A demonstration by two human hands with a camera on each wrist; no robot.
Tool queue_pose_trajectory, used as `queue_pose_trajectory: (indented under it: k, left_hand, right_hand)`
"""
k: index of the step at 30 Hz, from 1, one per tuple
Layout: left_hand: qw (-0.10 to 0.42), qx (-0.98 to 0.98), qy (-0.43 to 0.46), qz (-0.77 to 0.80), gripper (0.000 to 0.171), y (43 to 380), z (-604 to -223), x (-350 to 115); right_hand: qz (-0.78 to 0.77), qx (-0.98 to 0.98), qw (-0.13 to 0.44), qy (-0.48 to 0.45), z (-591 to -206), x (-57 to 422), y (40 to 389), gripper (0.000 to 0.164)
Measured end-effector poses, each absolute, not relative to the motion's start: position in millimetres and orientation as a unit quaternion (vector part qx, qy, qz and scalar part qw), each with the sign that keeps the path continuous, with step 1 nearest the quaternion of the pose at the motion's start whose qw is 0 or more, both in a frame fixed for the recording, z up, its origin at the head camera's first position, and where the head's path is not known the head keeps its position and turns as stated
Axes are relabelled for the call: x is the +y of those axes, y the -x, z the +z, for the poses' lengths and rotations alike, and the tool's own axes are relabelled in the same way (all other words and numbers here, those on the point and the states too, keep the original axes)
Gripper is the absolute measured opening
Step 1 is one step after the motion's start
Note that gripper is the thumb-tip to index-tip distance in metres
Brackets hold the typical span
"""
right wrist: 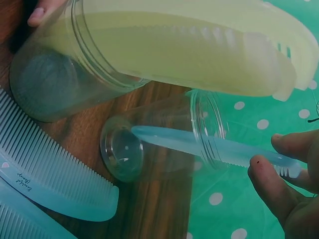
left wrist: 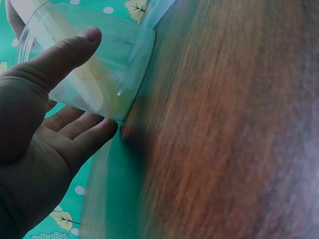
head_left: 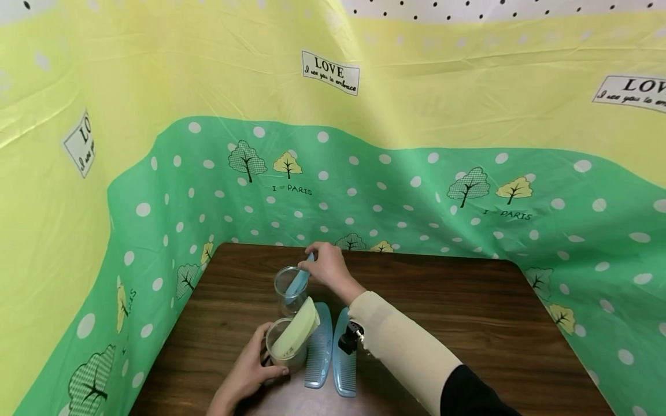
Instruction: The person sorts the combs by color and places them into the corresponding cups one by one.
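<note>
My right hand [head_left: 329,267] pinches the upper end of a light-blue comb [head_left: 299,283]. That comb slants down into the far clear plastic jar [right wrist: 122,154], its lower end near the bottom. In the right wrist view, thumb and fingers grip the comb outside the jar's mouth. Closer to me, the left hand [head_left: 248,365] holds a second clear jar [left wrist: 132,47], thumb on one side and fingers round the other. Pale yellow-green combs [head_left: 299,330] lean out of this near jar, tilted right. How many there are is hard to tell.
Two more light-blue combs, a left one [head_left: 319,346] and a right one [head_left: 344,364], lie on the brown wooden table [head_left: 442,300] right of the near jar, partly below the right forearm. A green and yellow patterned curtain [head_left: 364,190] hangs behind and beside the table.
</note>
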State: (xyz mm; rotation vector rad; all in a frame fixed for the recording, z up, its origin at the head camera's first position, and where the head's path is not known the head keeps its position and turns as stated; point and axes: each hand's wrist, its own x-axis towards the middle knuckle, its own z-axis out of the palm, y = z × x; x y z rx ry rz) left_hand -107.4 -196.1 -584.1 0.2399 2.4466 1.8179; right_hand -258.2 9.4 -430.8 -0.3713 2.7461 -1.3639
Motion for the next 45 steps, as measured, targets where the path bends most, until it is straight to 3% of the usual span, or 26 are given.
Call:
queue_pose_trajectory:
  k: [17, 23, 34, 45]
  left_hand:
    - [0.041, 0.796, -0.082, 0.598, 0.095, 107, -586, -194]
    - [0.043, 0.795, -0.079, 0.600, 0.095, 108, -586, -195]
    - [0.042, 0.800, -0.078, 0.594, 0.095, 107, -587, -197]
    - [0.040, 0.802, -0.082, 0.591, 0.094, 106, -586, -197]
  right_hand:
    - [-0.429, 0.895, 0.025, 0.119, -433, 17, 256, 0.036]
    - [-0.369, 0.921, -0.001, 0.125, -432, 22, 257, 0.040]
    - [-0.360, 0.924, 0.012, 0.132, -426, 32, 250, 0.046]
    - [-0.371, 0.912, 0.012, 0.172, -425, 46, 245, 0.041]
